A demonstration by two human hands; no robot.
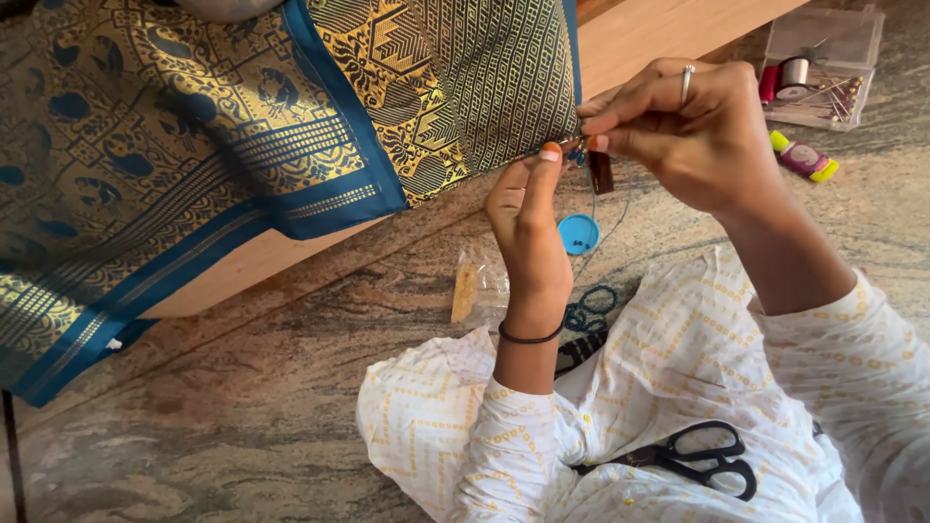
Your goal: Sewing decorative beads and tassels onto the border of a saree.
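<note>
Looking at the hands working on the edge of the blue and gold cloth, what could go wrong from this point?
1. The left hand and right hand pinch the cloth edge very closely; a needle, if one is there, may prick a fingertip.
2. The black scissors lie on the lap and may slide off.
3. The thin thread hangs loose and might tangle.

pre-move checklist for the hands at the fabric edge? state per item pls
1. Left hand thumb pressed under the corner of the blue-and-gold patterned woven fabric: ok.
2. Right hand fingertips pinching at that same edge: ok.
3. Needle in the right grip: cannot tell, too small.
4. Thin thread hanging free, no snag: ok.
5. Black-handled scissors on the lap, blades closed: ok.
6. Small round blue lid on the stone floor, apart from the hands: ok.
</note>
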